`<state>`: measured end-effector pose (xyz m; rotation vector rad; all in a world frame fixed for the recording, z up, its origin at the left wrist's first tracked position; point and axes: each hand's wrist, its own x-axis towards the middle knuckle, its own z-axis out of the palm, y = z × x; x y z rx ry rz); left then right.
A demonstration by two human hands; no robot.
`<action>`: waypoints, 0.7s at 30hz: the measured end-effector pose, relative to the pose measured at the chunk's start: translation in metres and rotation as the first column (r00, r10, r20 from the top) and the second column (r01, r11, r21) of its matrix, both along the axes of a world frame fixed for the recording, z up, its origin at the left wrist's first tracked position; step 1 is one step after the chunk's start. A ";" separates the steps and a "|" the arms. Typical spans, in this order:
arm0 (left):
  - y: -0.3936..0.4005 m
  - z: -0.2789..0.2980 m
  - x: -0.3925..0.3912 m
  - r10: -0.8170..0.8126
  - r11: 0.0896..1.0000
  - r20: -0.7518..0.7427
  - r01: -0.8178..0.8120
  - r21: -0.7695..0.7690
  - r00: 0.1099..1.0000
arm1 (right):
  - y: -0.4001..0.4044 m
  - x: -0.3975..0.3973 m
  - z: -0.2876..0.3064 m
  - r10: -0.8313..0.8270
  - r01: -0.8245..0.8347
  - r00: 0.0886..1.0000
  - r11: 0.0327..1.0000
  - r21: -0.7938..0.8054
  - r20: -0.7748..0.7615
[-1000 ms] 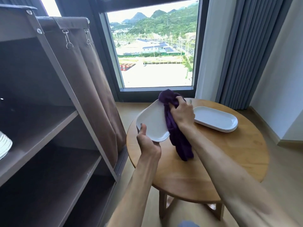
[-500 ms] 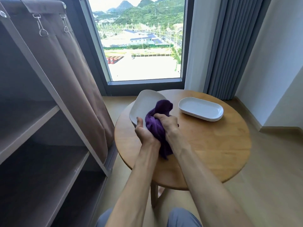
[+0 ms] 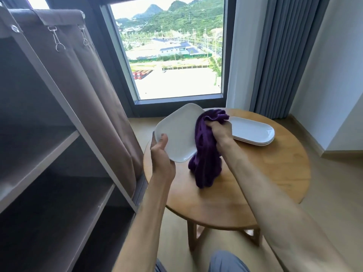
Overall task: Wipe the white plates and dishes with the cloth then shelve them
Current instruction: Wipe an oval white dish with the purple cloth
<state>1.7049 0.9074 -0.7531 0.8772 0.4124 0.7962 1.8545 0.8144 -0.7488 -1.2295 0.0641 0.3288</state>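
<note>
My left hand (image 3: 162,154) grips the near left edge of a white oblong plate (image 3: 177,132), held tilted above the round wooden table (image 3: 275,173). My right hand (image 3: 221,132) clutches a purple cloth (image 3: 206,154) and presses it against the plate's right side; the cloth's loose end hangs down to the tabletop. A stack of white oblong plates (image 3: 253,132) lies on the far side of the table, to the right of my right hand.
An open shelf unit (image 3: 59,154) with a brown fabric curtain (image 3: 94,95) pushed aside stands at the left, next to the table. A window and grey curtains are behind the table. My knees show at the bottom edge.
My right hand has slid the cloth from the plate's near end back up along its right side. The plate is held higher and flatter toward me.
</note>
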 end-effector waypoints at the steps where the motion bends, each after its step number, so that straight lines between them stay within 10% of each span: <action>1: 0.005 0.003 -0.002 -0.016 0.999 -0.010 0.017 0.052 1.000 | -0.001 0.003 0.000 0.014 -0.013 0.999 1.000 -0.017 0.040; 8: -0.053 -0.003 0.022 0.258 0.953 -0.073 -0.242 0.180 0.963 | 0.031 -0.034 -0.013 -0.134 0.178 0.972 0.958 0.227 -0.195; 12: -0.032 0.011 0.012 0.378 0.890 -0.084 -0.337 0.306 0.922 | 0.018 -0.035 -0.016 -0.040 0.026 0.996 0.984 0.174 0.078; 16: 0.007 0.035 -0.003 0.294 0.752 -0.251 -0.061 0.656 0.922 | -0.002 -0.018 -0.002 0.095 -0.088 0.941 0.995 -0.037 0.325; 21: 0.026 0.051 -0.010 0.055 0.771 -0.446 0.246 0.587 0.893 | -0.002 -0.012 0.022 0.384 -0.290 0.810 0.919 -0.266 0.444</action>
